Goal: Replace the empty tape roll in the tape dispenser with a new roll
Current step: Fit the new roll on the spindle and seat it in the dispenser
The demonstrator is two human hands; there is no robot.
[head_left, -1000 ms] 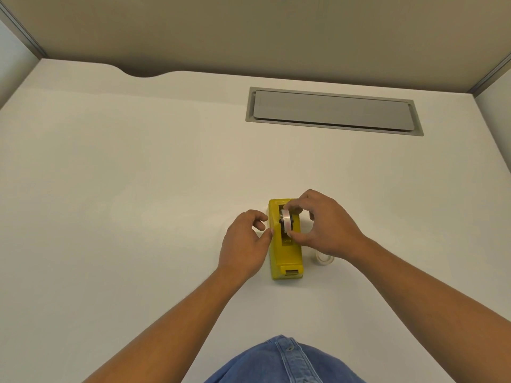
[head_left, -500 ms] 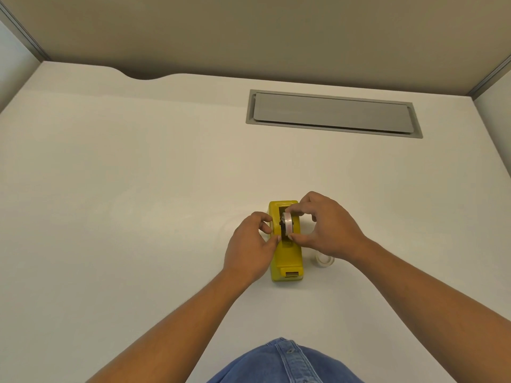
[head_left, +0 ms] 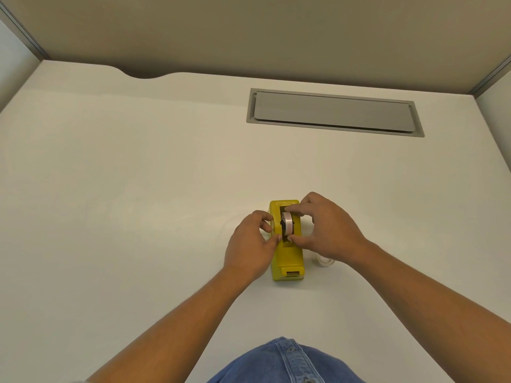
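1. Yellow plastic forms the body of the tape dispenser point(head_left: 287, 252), which stands on the white surface point(head_left: 138, 203) with its long axis running away from the person and its cutter end nearest the person.
2. New tape roll point(head_left: 287, 223): a pale roll on a dark hub, standing on edge in the dispenser's open well, at the end of the dispenser far from the person.
3. Right hand point(head_left: 329, 230): positioned at the right side of the dispenser, reaching over the well. Its forefinger lies on the far top of the roll and its thumb on the near side, so the roll is pinched between them.
4. Left hand point(head_left: 253, 244): positioned at the left side of the dispenser. Its fingers are curled, with the thumb tip and a bent finger pressed against the dispenser's left wall beside the roll. Whether it also touches the hub cannot be determined.
5. Empty roll point(head_left: 325, 261): a thin, pale ring lying on the surface just to the right of the dispenser, partly hidden under the right wrist.
6. Grey cable hatch point(head_left: 334, 113): set flush in the surface, well beyond the dispenser, on the far right.
7. Blue denim garment point(head_left: 284, 363): visible at the lower frame edge, on the near side of the dispenser.
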